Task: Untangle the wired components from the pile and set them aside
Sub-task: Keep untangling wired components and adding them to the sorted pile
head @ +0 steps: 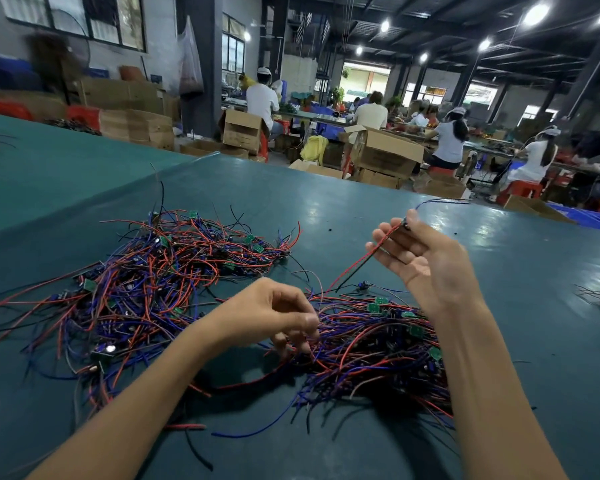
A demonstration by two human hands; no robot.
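A: The counter (pixel 326 188) looks like a smooth teal sheet — glossy, with pale patches of glare.
B: And the wires (pixel 146 271): smooth plastic sheathing, a faint sheen. Their little green boards (pixel 381 301) look matt.
A: Behind, the boxes (pixel 385 154) are plain matt cardboard — the red stools (pixel 522 188), shiny plastic.

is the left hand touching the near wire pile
Touching. The head view shows the left hand with curled fingertips sunk among strands of the near wire pile.
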